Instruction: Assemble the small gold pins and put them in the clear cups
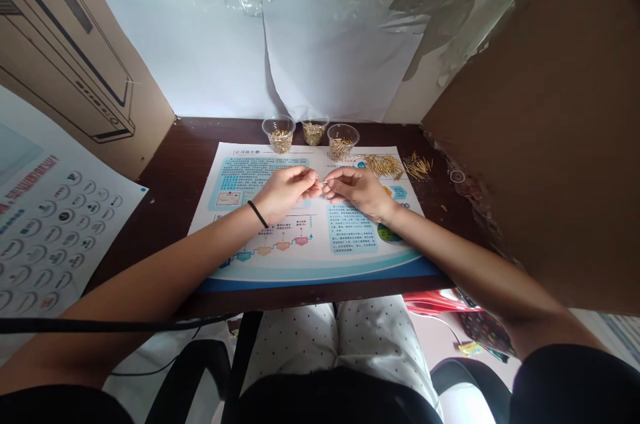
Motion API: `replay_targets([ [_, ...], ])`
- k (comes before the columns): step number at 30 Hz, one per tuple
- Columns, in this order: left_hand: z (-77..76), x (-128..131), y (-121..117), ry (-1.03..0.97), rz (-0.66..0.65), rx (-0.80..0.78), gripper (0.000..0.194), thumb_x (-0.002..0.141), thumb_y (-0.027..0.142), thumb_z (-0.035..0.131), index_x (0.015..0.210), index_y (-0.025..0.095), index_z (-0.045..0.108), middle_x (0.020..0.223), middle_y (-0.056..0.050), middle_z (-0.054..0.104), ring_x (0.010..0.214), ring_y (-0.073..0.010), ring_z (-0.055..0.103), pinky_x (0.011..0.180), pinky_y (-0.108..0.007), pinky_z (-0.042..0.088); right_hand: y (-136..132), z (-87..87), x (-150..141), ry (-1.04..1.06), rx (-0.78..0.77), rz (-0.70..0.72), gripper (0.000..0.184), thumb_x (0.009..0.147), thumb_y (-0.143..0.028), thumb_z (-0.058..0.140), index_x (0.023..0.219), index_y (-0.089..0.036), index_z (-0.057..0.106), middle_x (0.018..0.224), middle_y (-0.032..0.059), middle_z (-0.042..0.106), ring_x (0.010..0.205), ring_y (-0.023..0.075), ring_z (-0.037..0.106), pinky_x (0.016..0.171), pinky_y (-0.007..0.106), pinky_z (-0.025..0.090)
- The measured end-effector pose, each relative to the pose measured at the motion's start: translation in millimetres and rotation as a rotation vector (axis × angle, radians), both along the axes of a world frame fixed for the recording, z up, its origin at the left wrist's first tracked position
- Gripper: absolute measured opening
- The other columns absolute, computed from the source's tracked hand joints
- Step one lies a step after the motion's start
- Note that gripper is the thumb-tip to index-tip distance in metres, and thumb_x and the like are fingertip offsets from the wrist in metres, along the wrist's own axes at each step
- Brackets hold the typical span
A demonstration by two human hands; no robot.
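Note:
Above a printed sheet [300,271], my left hand [287,192] and my right hand [363,192] meet fingertip to fingertip. The right thumb and forefinger pinch a small gold-coloured metal pin [325,182], whose end points at the left fingers. My left hand is closed in a pinch too, but what lies in it is too small and covered to name. Just beyond the hands stand three clear plastic cups, the left cup [279,127], the middle cup [315,127] and the right cup [343,136], each with tiny gold-coloured metal parts inside.
Right of the cups lie a larger pile of thin gold-coloured pins [383,165] and a smaller pile [419,166]. Cardboard panels enclose the dark table [165,144] on the left [85,44] and right [550,131]. A black cable [120,325] crosses the lower left.

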State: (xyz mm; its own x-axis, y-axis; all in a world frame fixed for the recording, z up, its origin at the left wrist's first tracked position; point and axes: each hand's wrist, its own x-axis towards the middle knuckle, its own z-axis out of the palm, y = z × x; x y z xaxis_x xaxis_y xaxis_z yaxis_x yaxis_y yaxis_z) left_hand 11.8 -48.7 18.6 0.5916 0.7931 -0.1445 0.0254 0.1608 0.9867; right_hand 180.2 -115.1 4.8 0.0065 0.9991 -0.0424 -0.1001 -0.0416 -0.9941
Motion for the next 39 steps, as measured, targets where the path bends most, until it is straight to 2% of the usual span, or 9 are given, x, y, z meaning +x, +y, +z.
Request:
replay_targets([
  [5,-2.6,0.6,-4.3,0.160,-0.029,0.216,0.023,0.096,0.022,0.046,0.075,0.015,0.050,0.071,0.000,0.059,0.050,-0.0048,0.056,0.051,-0.018,0.048,0.8,-3.1,-2.9,-0.093,0.064,-0.026,0.037,0.077,-0.052,0.070,0.082,-0.018,0.058,0.072,0.0004,0.063,0.064,0.0094,0.061,0.058,0.024,0.057],
  [10,-4.5,0.8,-5.6,0.183,-0.052,0.357,0.026,0.097,0.022,0.039,0.073,0.016,0.046,0.070,0.001,0.055,0.043,-0.0027,0.047,0.045,-0.018,0.039,0.5,-4.2,-6.2,-0.193,0.187,-0.042,0.039,0.083,-0.057,0.061,0.081,-0.019,0.053,0.068,-0.0010,0.059,0.054,0.0081,0.056,0.053,0.025,0.053],
  [27,-12.4,1.5,-2.6,0.192,-0.026,0.416,0.027,0.095,0.025,0.043,0.070,0.017,0.048,0.064,0.001,0.053,0.045,-0.0049,0.043,0.045,-0.019,0.035,0.2,-6.8,-9.9,-0.214,0.227,-0.067,0.038,0.084,-0.058,0.059,0.081,-0.020,0.052,0.069,-0.0005,0.059,0.055,0.0101,0.056,0.056,0.028,0.052],
  [39,-13.3,2.2,-2.9,0.171,0.002,0.406,0.024,0.093,0.022,0.045,0.071,0.016,0.049,0.069,-0.001,0.059,0.048,-0.0049,0.046,0.046,-0.018,0.037,-0.8,-6.2,-10.9,-0.241,0.244,-0.069,0.037,0.084,-0.057,0.058,0.080,-0.021,0.051,0.068,-0.0007,0.060,0.053,0.0099,0.057,0.054,0.028,0.051],
])
